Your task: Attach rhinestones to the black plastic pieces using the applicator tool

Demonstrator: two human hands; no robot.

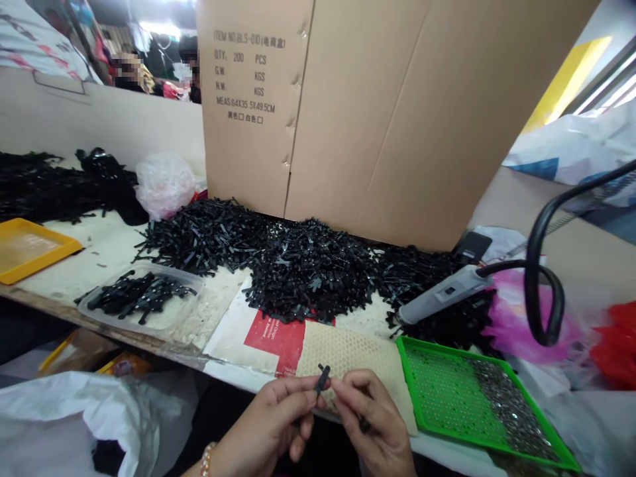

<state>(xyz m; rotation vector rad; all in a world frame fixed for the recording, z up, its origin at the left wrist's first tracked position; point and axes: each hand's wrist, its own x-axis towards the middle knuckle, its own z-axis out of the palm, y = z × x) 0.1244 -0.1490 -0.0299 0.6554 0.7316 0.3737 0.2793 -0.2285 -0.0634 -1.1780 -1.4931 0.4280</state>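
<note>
My left hand (271, 421) pinches a small black plastic strip (322, 379) between thumb and fingertips, its forked end pointing up. Close beside it, my right hand (375, 421) has thumb and index finger pressed together near the strip. Whatever those fingertips hold is too small to tell. A dark bit (364, 424) shows among the curled lower fingers of the right hand. Both hands are over the front edge of a beige textured mat (360, 348). Past the mat lies a heap of similar black pieces (313, 271).
A green tray (437, 391) with small shiny metal parts stands at right. Behind it lies a grey handheld tool (444, 295) with a black cable. A clear tray (191, 305) of black strips and a yellow tray (40, 248) are left. A large carton (372, 119) stands behind.
</note>
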